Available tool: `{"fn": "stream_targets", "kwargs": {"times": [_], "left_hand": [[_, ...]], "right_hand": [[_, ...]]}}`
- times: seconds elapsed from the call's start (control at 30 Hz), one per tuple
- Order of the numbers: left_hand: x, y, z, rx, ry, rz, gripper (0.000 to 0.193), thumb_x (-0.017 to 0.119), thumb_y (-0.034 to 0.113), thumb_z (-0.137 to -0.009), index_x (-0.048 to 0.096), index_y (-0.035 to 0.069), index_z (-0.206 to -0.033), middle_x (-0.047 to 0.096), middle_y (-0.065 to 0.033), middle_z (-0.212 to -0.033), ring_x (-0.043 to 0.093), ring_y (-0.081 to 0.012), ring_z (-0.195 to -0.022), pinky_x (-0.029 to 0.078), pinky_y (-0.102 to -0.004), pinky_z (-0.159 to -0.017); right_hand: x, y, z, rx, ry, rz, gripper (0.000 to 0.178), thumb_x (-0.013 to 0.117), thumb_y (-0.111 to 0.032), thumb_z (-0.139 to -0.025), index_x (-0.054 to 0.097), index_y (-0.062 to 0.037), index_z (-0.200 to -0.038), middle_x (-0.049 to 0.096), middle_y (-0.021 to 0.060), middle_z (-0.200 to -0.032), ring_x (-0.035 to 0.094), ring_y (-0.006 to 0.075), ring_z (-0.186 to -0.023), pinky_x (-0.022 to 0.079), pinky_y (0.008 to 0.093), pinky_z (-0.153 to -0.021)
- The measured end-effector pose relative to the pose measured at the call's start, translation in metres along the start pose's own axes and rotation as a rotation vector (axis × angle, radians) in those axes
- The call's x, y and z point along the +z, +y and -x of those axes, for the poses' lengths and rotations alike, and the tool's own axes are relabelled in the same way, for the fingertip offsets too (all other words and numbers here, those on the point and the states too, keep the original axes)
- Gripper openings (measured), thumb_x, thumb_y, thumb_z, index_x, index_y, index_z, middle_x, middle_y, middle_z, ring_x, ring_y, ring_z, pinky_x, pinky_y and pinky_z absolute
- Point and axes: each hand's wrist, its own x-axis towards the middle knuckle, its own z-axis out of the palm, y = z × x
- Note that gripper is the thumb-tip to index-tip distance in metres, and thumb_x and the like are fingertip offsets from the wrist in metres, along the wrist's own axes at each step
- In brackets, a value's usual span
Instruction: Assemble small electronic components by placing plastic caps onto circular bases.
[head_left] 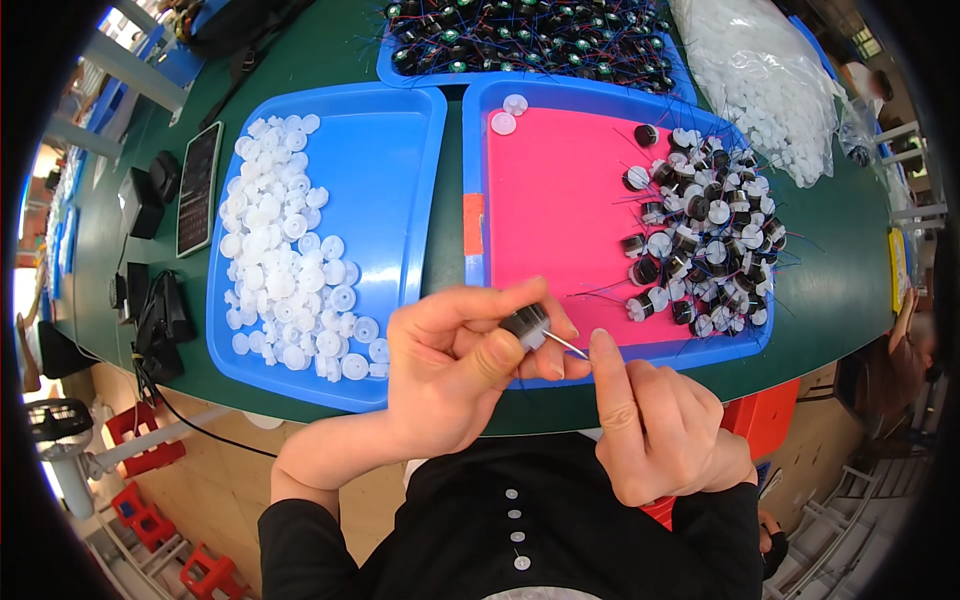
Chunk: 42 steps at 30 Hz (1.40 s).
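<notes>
My left hand [455,355] grips a small black round motor [526,322] with a white part on its end, above the front edge of the trays. A thin pale strand [566,344] runs from the motor's white end to the fingertips of my right hand [650,420]. Whether it is a wire or a slim tool, I cannot tell. My right fingers are closed at its end, the index finger foremost. Behind the right hand, a blue tray with a pink liner [560,210] holds many black motors with white caps [705,225] and thin wires.
At left, a blue tray [385,180] holds a heap of translucent white plastic caps [285,260]. Another blue tray of wired motors [530,40] lies behind. A plastic bag of white parts [765,90] is at the far right. A phone-like device [199,188] and cables [158,320] lie left.
</notes>
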Motion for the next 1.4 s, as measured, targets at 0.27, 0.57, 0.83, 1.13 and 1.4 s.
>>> {"fn": "stream_targets", "kwargs": {"times": [0.27,0.57,0.83,1.13,1.4], "left_hand": [[-0.006,0.009,-0.008,0.072,0.044,-0.111,0.03,0.051,0.014,-0.089,0.049,0.0,-0.116,0.056,-0.0198,-0.097,0.057,-0.018,-0.073,0.054,-0.041,-0.074],[0.008,0.022,-0.014,-0.257,0.025,0.227,0.036,0.048,0.026,-0.092,0.042,-0.001,-0.116,0.053,-0.023,-0.1,0.05,-0.0181,-0.062,0.053,-0.0372,-0.065],[0.013,0.021,-0.011,-0.359,-0.041,0.362,0.039,0.048,0.028,-0.091,0.038,-0.003,-0.113,0.055,-0.0292,-0.092,0.059,-0.0242,-0.065,0.054,-0.042,-0.065],[0.008,0.024,-0.012,-0.355,-0.124,0.292,0.049,0.056,0.029,-0.087,0.033,-0.003,-0.117,0.057,-0.0267,-0.083,0.061,-0.0262,-0.065,0.053,-0.0411,-0.064],[0.016,0.03,-0.008,-0.508,-0.249,0.095,0.072,0.068,0.014,-0.078,0.019,0.0,-0.13,0.061,-0.0225,-0.086,0.061,-0.0215,-0.069,0.049,-0.0282,-0.062]], "right_hand": [[-0.018,0.007,-0.002,0.058,-0.156,-0.066,0.055,0.05,-0.004,-0.047,0.061,0.0125,-0.099,0.051,0.0114,-0.063,0.046,0.0134,-0.045,0.037,0.0209,-0.037],[-0.056,0.054,0.052,0.828,0.019,0.0,0.014,0.047,0.001,-0.086,0.057,0.0021,-0.096,0.059,0.0086,-0.07,0.051,0.0115,-0.052,0.04,0.024,-0.048],[-0.05,0.182,0.17,0.938,-0.103,0.333,0.014,0.05,-0.009,-0.088,0.059,0.0002,-0.096,0.058,0.0114,-0.077,0.054,0.0227,-0.06,0.043,0.0317,-0.057],[-0.032,0.193,0.166,0.872,-0.216,0.436,0.02,0.053,-0.013,-0.087,0.061,0.0005,-0.098,0.061,0.0148,-0.089,0.059,0.0292,-0.076,0.046,0.0338,-0.069],[-0.051,0.05,0.0,0.295,-0.24,-0.682,0.066,0.068,-0.052,-0.062,0.06,0.0013,-0.1,0.058,0.0134,-0.1,0.057,0.0274,-0.088,0.045,0.0369,-0.074]]}}
